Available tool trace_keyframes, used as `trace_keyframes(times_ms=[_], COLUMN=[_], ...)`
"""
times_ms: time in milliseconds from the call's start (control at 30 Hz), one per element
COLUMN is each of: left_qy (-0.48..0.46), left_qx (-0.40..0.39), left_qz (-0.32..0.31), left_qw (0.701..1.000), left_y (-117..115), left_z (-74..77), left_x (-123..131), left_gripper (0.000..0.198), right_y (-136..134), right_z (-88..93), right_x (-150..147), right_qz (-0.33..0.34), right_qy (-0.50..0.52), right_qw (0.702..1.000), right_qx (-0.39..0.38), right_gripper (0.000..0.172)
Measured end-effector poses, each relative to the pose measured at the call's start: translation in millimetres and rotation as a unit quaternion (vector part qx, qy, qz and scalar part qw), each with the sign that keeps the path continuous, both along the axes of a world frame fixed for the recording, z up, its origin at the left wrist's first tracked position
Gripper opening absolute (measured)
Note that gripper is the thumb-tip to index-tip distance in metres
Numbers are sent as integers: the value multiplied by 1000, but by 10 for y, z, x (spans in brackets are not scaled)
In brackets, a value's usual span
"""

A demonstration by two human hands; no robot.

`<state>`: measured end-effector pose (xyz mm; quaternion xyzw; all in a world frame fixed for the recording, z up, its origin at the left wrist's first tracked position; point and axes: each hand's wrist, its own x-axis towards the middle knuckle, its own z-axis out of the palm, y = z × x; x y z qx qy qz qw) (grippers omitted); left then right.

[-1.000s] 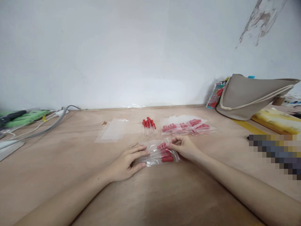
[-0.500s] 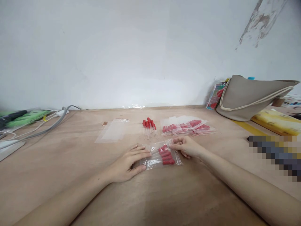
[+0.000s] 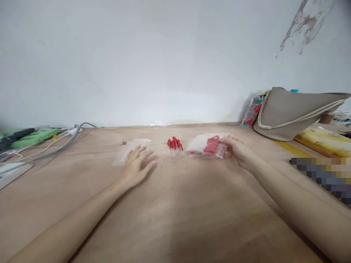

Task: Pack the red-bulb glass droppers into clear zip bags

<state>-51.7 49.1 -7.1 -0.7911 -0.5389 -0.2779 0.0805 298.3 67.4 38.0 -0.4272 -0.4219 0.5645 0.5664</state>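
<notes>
My right hand (image 3: 238, 149) pinches the edge of a clear plastic bag (image 3: 212, 145) with red-topped droppers inside, holding it over a pile of similar filled bags (image 3: 195, 143). Motion blurs the bag. My left hand (image 3: 138, 166) has its fingers spread and holds nothing; it is over the near part of the flat zip bags (image 3: 141, 143) on the left. Whether the fingertips touch them I cannot tell. Between the hands lies a small bunch of loose droppers (image 3: 174, 144) with red bulbs and thin clear stems.
Grey and white cables (image 3: 64, 143) and a green item (image 3: 45, 136) lie at the left. At the right are a beige drawstring bag (image 3: 293, 113), a colourful package (image 3: 251, 111) and a yellow pack (image 3: 325, 141). A wall (image 3: 164, 65) closes off the back of the table.
My right hand has carried the filled bag from the middle to the pile at the back right. My left hand has let go of the bag and moved left to the flat bags.
</notes>
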Motion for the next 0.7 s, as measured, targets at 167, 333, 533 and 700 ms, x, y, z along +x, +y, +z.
trace_keyframes(times_ms=[167, 333, 533, 700], left_qy=[31, 41, 41, 33], left_qx=[-17, -115, -150, -153], left_qz=[146, 188, 184, 177], left_qw=[989, 975, 971, 972], left_y=[210, 236, 301, 311], left_z=[-13, -51, -105, -106], left_x=[-300, -386, -413, -417], left_gripper=[43, 51, 62, 51], right_y=[288, 411, 368, 208], right_z=[-85, -351, -415, -426], right_x=[-389, -539, -273, -334], right_qz=[-85, -148, -165, -288], right_qy=[8, -223, -481, -563], right_qw=[996, 962, 858, 749], right_qx=[32, 47, 71, 197], right_gripper=[6, 12, 16, 43])
